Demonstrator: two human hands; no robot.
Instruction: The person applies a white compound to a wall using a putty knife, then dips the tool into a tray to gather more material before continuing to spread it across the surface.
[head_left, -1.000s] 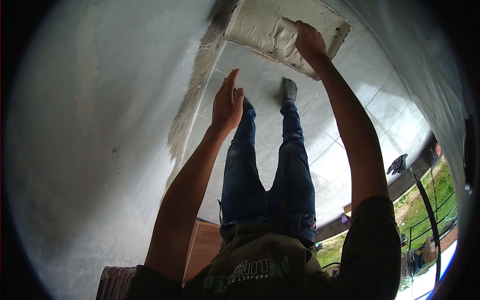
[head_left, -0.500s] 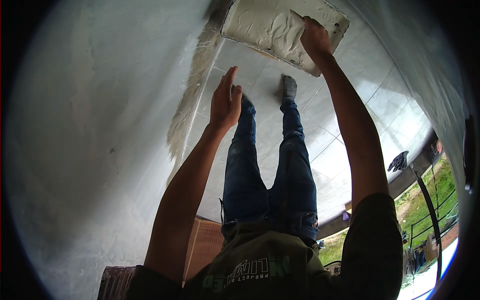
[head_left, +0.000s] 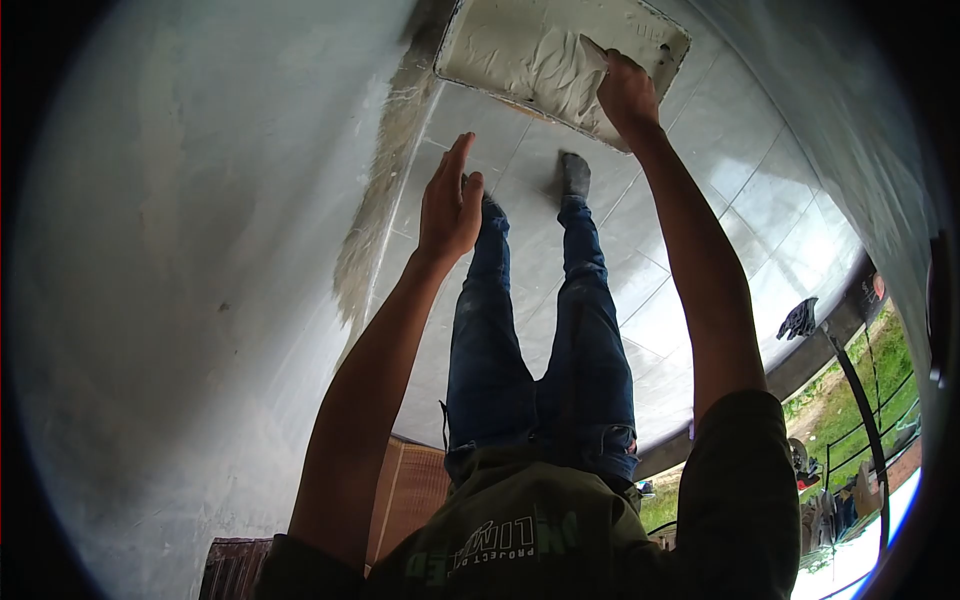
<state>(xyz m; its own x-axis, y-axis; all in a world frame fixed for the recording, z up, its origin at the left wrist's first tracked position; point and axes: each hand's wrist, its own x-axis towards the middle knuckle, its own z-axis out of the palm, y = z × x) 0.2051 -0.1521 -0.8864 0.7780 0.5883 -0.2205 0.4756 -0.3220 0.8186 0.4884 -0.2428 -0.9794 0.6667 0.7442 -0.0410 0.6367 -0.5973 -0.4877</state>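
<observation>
My right hand (head_left: pixel 630 95) is closed around a putty knife (head_left: pixel 593 45), of which only a thin strip shows past the fingers. The knife meets the pale, creamy putty (head_left: pixel 545 60) spread in ridges inside a shallow rectangular tray (head_left: pixel 520 100). My left hand (head_left: pixel 452 200) hangs in the air below the tray with its fingers stretched out and nothing in it. It is between my legs and the wall on the left, apart from the tray.
A grey-white wall (head_left: pixel 200 230) fills the left side, with a rough brownish band (head_left: pixel 375 200) along its foot. My socked feet stand on the tiled floor (head_left: pixel 650 290). A dark cloth (head_left: pixel 797 319) lies near the floor's right edge; beyond it are grass and a thin railing.
The right hand, putty knife and tray appear slightly lower and further left in view. The knife stays on the putty. My left hand has hardly moved.
</observation>
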